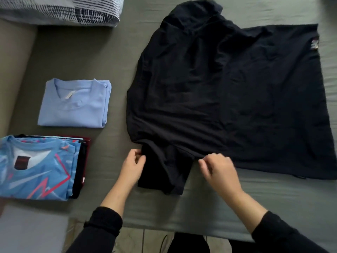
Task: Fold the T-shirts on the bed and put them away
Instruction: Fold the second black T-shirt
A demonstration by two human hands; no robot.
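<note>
Both hands pinch near sleeve of black T-shirt (209, 92) spread on bed (113, 52): left hand (132, 168), right hand (220, 172).

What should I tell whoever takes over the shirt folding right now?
Left hand pinches the near sleeve of the black T-shirt; right hand pinches the shirt's near edge beside that sleeve.
The black shirt lies spread on the bed, not yet folded.
Done: a folded light blue T-shirt and a folded stack topped by a patterned blue T-shirt, both left of the black one.
Left: fold the black shirt, then put everything away.
</note>
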